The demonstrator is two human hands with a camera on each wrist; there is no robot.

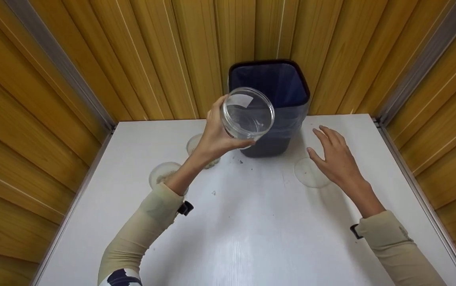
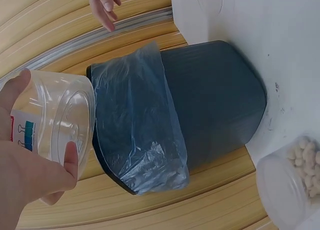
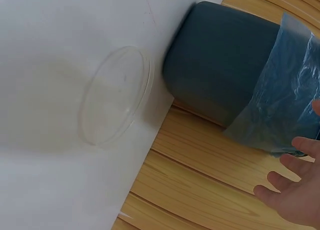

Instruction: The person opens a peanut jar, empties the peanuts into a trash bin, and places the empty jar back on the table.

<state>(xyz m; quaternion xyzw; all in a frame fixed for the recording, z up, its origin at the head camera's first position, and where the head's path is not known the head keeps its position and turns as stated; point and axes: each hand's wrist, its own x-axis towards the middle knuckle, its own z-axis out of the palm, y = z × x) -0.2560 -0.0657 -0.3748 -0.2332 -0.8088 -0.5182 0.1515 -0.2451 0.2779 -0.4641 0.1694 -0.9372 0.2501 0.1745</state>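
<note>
My left hand grips a clear plastic jar around its side, thumb on the near side. The jar is held tilted by the rim of a dark bin lined with a translucent bag. A label picturing binder clips shows on the jar in the left wrist view; I see no contents in it. To the bin's right, my right hand is raised with fingers spread and relaxed, holding nothing. Below it a round clear lid lies flat on the white table.
Left of the bin stand two clear containers, partly hidden by my left arm: one with pale nut-like pieces, the other with something grainy. Dark crumbs dot the white table. Wood-patterned walls rise behind and at both sides.
</note>
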